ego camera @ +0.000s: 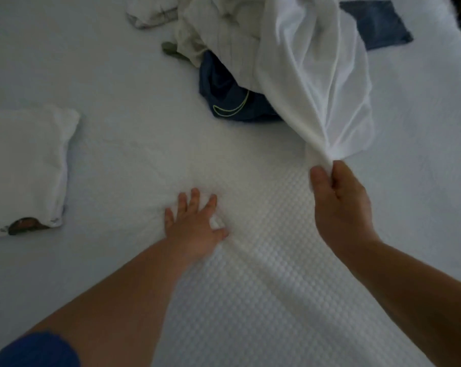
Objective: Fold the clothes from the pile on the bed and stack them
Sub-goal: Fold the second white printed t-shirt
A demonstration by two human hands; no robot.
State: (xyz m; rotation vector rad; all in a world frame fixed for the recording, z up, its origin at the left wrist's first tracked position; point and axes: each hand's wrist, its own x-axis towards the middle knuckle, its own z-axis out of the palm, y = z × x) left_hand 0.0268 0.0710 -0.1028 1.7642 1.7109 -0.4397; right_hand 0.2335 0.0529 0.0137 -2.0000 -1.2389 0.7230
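My right hand point(338, 200) pinches a white garment point(314, 83) trailing from the pile point(224, 49); my left hand point(195, 223) lies spread flat on the bed point(91, 75). I judge this the pulling-out step; next, spread it flat.

bed point(118, 102) cover: matt white cloth, dimpled waffle texture up close. white garment point(316, 83): thin smooth cloth, slight sheen, soft creases. navy garment point(224, 96): smooth synthetic-looking cloth. blue denim piece point(377, 25): matt, coarser weave.
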